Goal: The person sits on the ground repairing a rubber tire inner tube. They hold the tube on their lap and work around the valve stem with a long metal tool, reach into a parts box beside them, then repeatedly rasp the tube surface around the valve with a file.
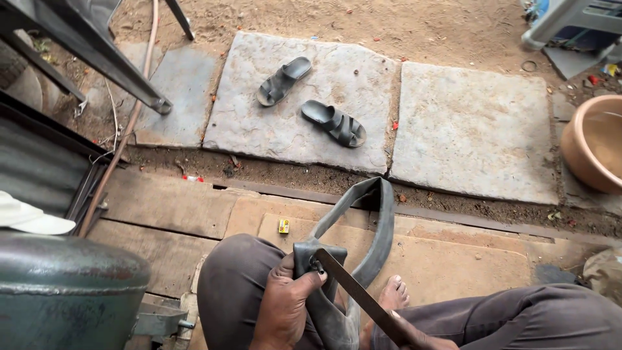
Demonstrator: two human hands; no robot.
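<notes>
My left hand (285, 304) grips a folded part of a black rubber inner tube (369, 233) against my left knee. The tube loops up and away over the wooden floor boards (168, 207). My right hand (414, 337), at the bottom edge and mostly hidden, holds a long flat metal blade (356, 291) whose tip rests on the fold of the tube beside my left thumb. My bare foot (392, 295) shows between my knees, under the tube.
A pair of dark sandals (311, 100) lies on stone slabs (473, 129) ahead. A clay-coloured basin (593, 142) is at the right. A green metal tank (65, 291) sits at lower left, a metal frame leg (116, 71) at upper left, and a small yellow box (284, 225) on the boards.
</notes>
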